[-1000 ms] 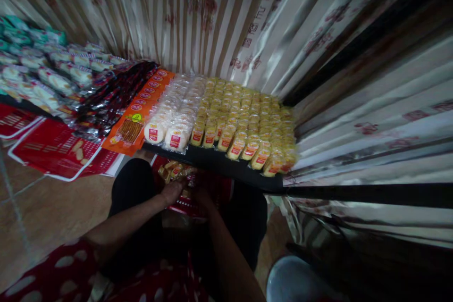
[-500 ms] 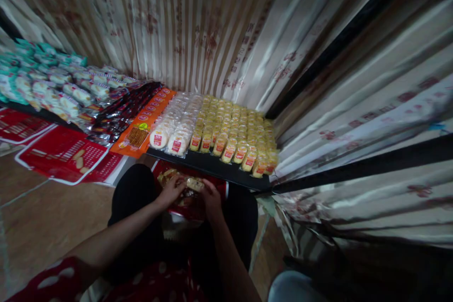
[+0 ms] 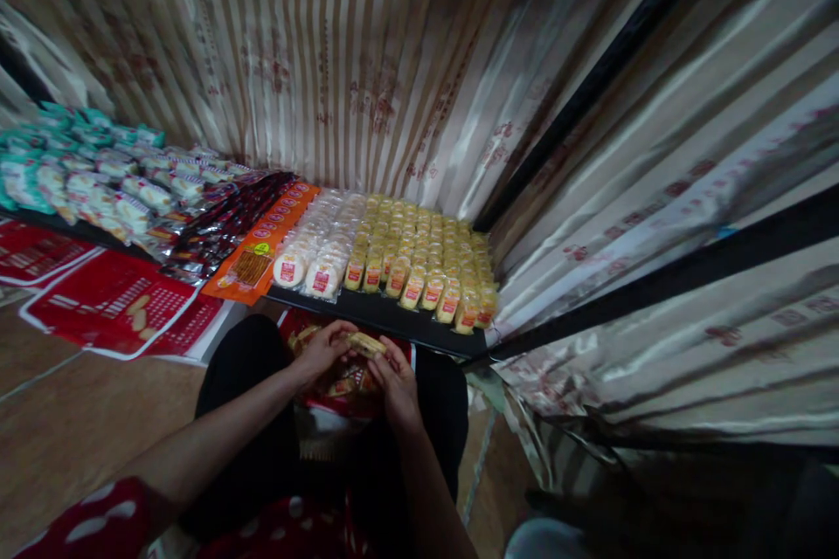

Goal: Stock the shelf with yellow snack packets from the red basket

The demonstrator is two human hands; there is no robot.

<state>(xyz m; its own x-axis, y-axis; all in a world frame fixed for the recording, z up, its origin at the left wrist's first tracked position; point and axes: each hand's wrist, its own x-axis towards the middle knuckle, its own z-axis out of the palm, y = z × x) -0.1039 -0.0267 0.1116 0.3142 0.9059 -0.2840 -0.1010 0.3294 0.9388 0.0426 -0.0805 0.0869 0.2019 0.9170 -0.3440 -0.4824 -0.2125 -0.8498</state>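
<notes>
Between both hands is a small yellowish wrapped snack (image 3: 367,344), pinched at its two ends. My left hand (image 3: 326,348) grips its left end, and my right hand (image 3: 396,376) has fingers closed round its right end. Below them a red bag (image 3: 367,406) lies open between my knees, with more wrapped snacks (image 3: 342,386) partly hidden inside. Just beyond the hands, rows of yellow packaged snacks (image 3: 433,288) stand on a black shelf (image 3: 367,307). Left of these are clear packs of round white crackers (image 3: 322,278).
An orange snack pouch (image 3: 253,258), dark red sachets (image 3: 216,227) and white-and-green packets (image 3: 124,183) continue along the shelf leftward. Red bags (image 3: 124,301) lie at the left over the tiled floor. Striped curtain (image 3: 393,87) hangs behind, with black bars (image 3: 655,279) at the right.
The camera view has shifted slightly, so the shelf sits lower and further left. The wrapped snack stays between both hands and is tilted a little differently.
</notes>
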